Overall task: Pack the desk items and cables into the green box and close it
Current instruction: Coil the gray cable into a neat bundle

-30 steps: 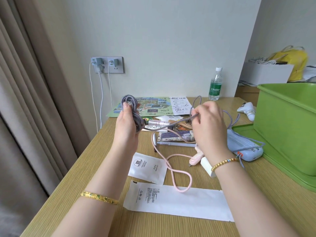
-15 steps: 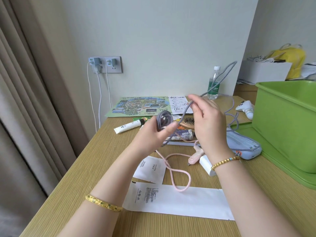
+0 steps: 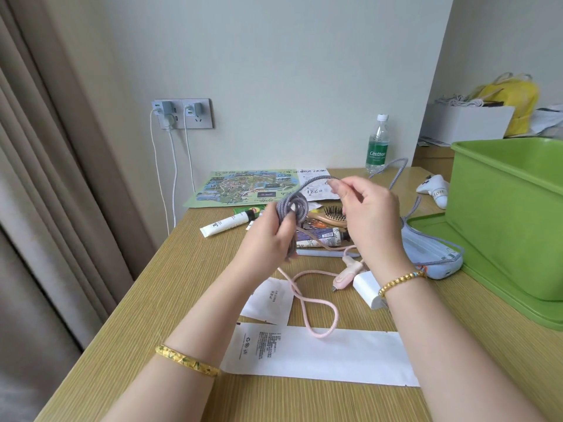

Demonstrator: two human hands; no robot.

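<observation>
Above the desk middle, my left hand [image 3: 271,239] grips a coiled bundle of grey braided cable [image 3: 291,208]. My right hand [image 3: 370,217] pinches the cable's free run, which loops up and back down to a pale blue power bank [image 3: 432,254]. The open green box [image 3: 505,214] stands at the right on its green lid [image 3: 487,284]. On the desk lie a pink cable [image 3: 316,312], a white charger [image 3: 367,287], a hairbrush [image 3: 332,216], a white tube [image 3: 225,225] and a patterned tube [image 3: 323,236].
A colourful map [image 3: 240,188] and a paper sheet lie at the back, a water bottle [image 3: 377,144] by the wall. White packets [image 3: 316,354] lie near me. A white controller [image 3: 434,188] sits beside the box. Chargers hang from the wall socket [image 3: 182,112].
My left hand swung the cable bundle from the left toward the middle and turned it. My right hand lifted the free run up and over the bundle, adding another loop.
</observation>
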